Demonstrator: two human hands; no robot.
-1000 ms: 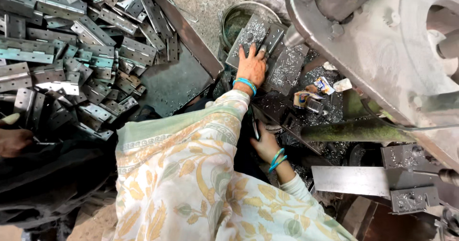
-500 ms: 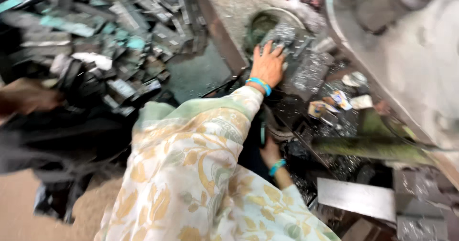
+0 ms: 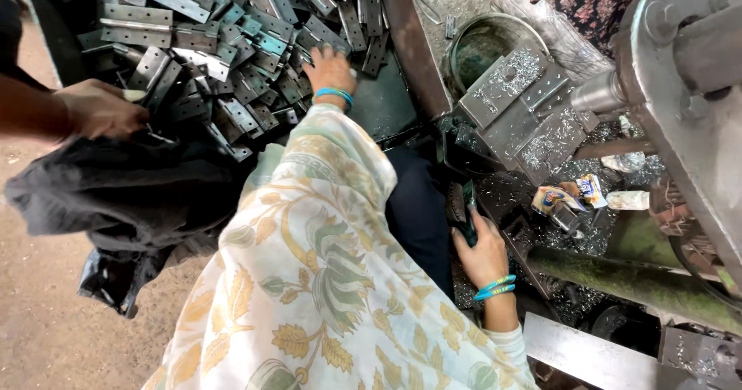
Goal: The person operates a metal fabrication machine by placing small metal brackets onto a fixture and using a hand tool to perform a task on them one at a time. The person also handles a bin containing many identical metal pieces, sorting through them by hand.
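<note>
The left hand (image 3: pixel 331 67) lies with fingers spread and bent on the pile of metal hinges (image 3: pixel 224 42), at the pile's right edge, touching the pieces but not yet clamped on one. The right hand (image 3: pixel 481 255) is closed around a dark flat tool (image 3: pixel 468 214), well to the right of the pile, beside the machine. To take a hinge well, I think the fingers should pinch one loose piece on top, because the plates lie crossed and their edges look sharp. Left of the pile, another person's hand (image 3: pixel 100 108) reaches over a black cloth (image 3: pixel 116 197), so both hands may meet there. Right of the pile stand a round metal bowl (image 3: pixel 483 46) and plates covered with metal shavings (image 3: pixel 525 115).
</note>
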